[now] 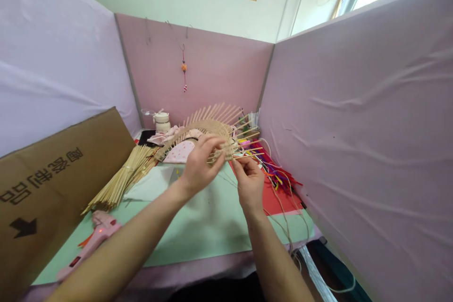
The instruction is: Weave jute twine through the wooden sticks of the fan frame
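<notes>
A half-round arch of thin wooden sticks woven with twine (212, 126) stands over the table, its stick ends fanning outward. My left hand (203, 163) is closed around the lower right end of this weave, thumb in front and fingers behind. Just beside it, my right hand (249, 181) pinches at the weave's bottom edge, with twine between thumb and forefinger, though the fingertips hide most of it. Loose twine (283, 207) trails down on the right over the table edge. Behind my left hand lies a pink patterned half-round piece (180, 151).
A bundle of sticks (120, 177) and a pink glue gun (94, 240) with a lit red light lie left, by a cardboard box (63, 188). A white jar (162, 121) stands behind. Coloured strips (279, 174) rest on red sheet (276, 200) at right. Fabric partitions enclose the table.
</notes>
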### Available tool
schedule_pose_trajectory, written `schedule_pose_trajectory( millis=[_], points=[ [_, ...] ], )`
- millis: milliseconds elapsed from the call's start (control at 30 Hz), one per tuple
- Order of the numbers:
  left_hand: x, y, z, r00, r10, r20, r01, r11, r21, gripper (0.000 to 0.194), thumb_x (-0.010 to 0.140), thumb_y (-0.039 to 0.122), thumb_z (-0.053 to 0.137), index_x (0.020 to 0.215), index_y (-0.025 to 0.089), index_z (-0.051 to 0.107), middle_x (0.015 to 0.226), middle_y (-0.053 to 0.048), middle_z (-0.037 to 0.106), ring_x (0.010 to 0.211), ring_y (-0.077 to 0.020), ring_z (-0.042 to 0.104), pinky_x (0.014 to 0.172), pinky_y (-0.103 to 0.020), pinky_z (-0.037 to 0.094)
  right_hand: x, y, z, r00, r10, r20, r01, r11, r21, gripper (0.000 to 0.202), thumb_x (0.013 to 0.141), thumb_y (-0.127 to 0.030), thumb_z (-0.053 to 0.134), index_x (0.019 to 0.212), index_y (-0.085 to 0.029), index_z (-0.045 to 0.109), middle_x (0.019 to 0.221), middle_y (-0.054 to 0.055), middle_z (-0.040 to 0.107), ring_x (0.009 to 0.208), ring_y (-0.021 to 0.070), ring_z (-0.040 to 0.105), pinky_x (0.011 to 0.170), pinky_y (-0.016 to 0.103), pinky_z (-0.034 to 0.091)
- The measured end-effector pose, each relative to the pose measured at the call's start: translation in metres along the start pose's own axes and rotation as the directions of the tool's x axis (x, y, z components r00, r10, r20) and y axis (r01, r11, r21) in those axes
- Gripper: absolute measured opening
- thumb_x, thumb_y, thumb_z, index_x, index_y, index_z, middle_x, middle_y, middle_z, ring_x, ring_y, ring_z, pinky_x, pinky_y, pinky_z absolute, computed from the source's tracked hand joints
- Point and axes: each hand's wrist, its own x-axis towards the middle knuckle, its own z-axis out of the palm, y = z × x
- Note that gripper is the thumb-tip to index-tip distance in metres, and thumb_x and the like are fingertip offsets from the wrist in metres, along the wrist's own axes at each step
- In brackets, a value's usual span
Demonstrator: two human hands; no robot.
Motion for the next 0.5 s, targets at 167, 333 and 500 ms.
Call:
schedule_pose_trajectory(
  millis=[167, 333, 500],
  points=[
    [-0.034, -0.014, 0.019, 0.997, 0.079, 0.006, -0.079, 0.975, 0.209, 0.039, 0.087, 0.022, 0.057, 0.125, 0.022, 0.054, 0.128, -0.013, 0.059, 0.122, -0.0245, 0.055, 0.103, -0.044, 0.047, 0.002, -0.005, 0.003, 0.999, -0.039, 0.013, 0.039, 0.999, -0.022, 0.015, 0.079, -0.034, 0.066, 0.077, -0.019, 0.064, 0.077, 0.002, 0.063, 0.074, 0.0157, 0.057, 0.075, 0.030, 0.047],
    [-0.027, -0.020, 0.033, 0.986, 0.164, -0.006, -0.160, 0.964, 0.211, 0.031, 0.093, 0.021, 0.048, 0.120, 0.020, 0.062, 0.119, -0.010, 0.068, 0.115, -0.0197, 0.062, 0.101, -0.037, 0.050, -0.003, 0.000, -0.003, 0.999, -0.039, 0.013, 0.040, 0.998, -0.055, 0.015, 0.080, -0.035, 0.066, 0.080, -0.020, 0.066, 0.080, 0.003, 0.064, 0.076, 0.0162, 0.057, 0.072, 0.030, 0.046],
    [-0.028, -0.019, 0.034, 0.991, 0.134, -0.006, -0.130, 0.969, 0.210, 0.031, 0.093, 0.021, 0.046, 0.120, 0.020, 0.063, 0.120, -0.009, 0.068, 0.115, -0.0185, 0.063, 0.101, -0.035, 0.051, -0.004, 0.019, -0.010, 0.993, 0.110, 0.042, -0.111, 0.994, 0.016, 0.023, 0.079, -0.042, 0.067, 0.084, -0.019, 0.066, 0.067, -0.001, 0.055, 0.056, 0.0106, 0.043, 0.052, 0.025, 0.036]
  ],
)
